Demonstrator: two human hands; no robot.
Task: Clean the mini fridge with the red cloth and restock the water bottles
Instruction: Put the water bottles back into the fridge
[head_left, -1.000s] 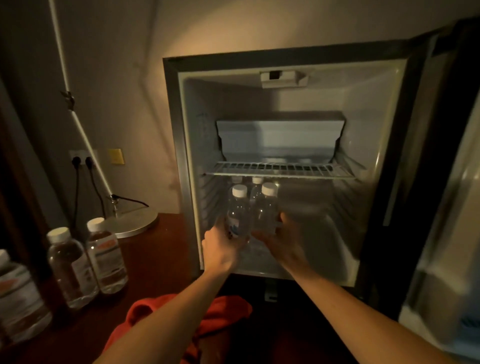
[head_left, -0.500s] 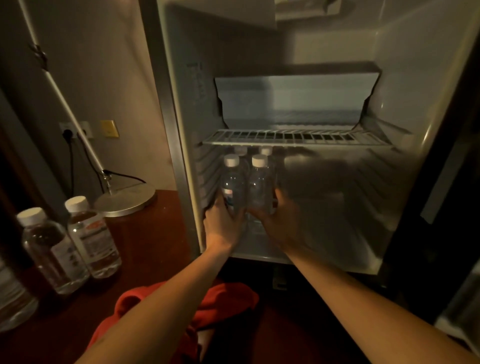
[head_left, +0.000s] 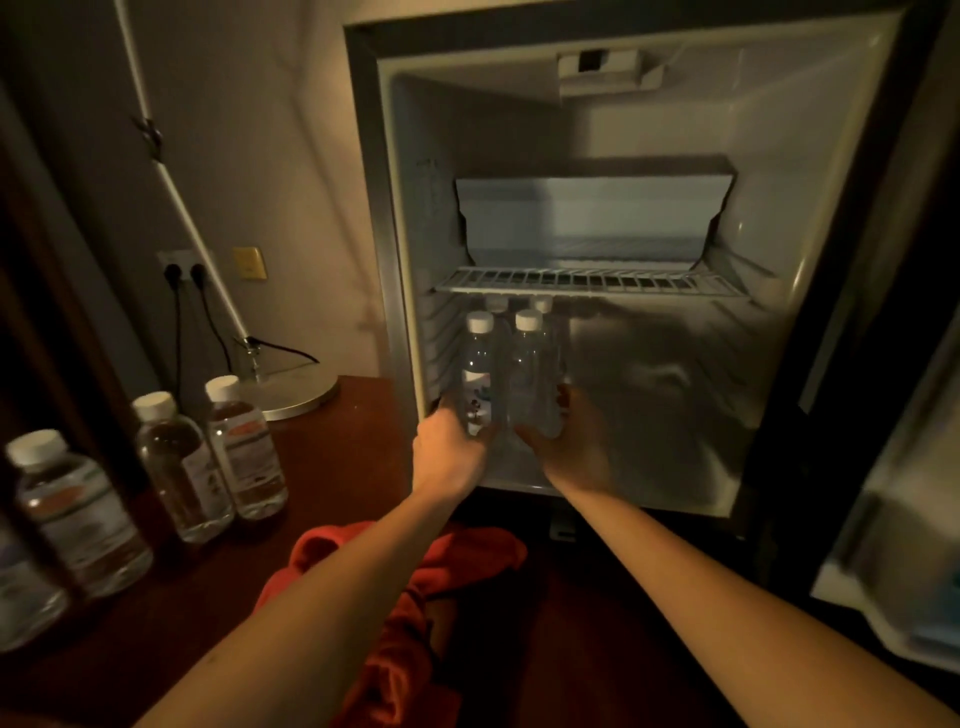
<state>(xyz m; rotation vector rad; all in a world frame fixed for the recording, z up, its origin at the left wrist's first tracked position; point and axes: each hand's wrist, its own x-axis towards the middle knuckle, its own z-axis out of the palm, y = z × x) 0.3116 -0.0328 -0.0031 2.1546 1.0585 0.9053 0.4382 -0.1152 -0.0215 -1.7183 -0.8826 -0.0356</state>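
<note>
Restocking was under way: the left hand (head_left: 449, 447) gripped one clear white-capped water bottle (head_left: 478, 374), the right hand (head_left: 569, 447) another (head_left: 530, 371), both low-left inside the open white mini fridge (head_left: 810, 312). Next, probably release and fetch more.

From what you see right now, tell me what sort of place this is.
Probably a hotel room: a mini fridge stocked only with small water bottles, more on a dark wooden desk, and a desk lamp.

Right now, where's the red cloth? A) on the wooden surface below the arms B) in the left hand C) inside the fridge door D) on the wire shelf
A: the red cloth lies crumpled on the wooden surface, under the forearms; both hands are at the bottles in the fridge.
</note>
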